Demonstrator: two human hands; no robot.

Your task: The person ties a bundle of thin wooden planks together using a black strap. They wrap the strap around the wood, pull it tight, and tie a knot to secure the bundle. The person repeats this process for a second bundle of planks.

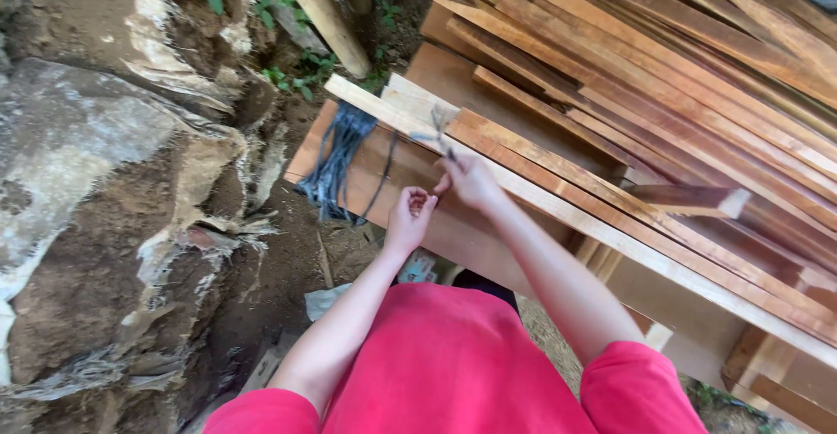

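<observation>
My right hand (471, 179) pinches a thin dark strand (442, 138) and holds it up over a bundle of long wooden slats (610, 216). My left hand (410, 216) is just left of it, palm up, fingers curled around the lower run of the same strand (382, 181), which trails down toward the hanging bundle. A bundle of dark grey strings (338, 159) hangs over the left end of the slats, against a brown board (384, 172). Both arms reach out from red sleeves.
More reddish wooden planks (697, 77) are stacked at the right and back. A bamboo pole (327, 16) leans at the top. Bare earth and torn sacking (113, 181) fill the left. Small scraps lie on the ground below the board.
</observation>
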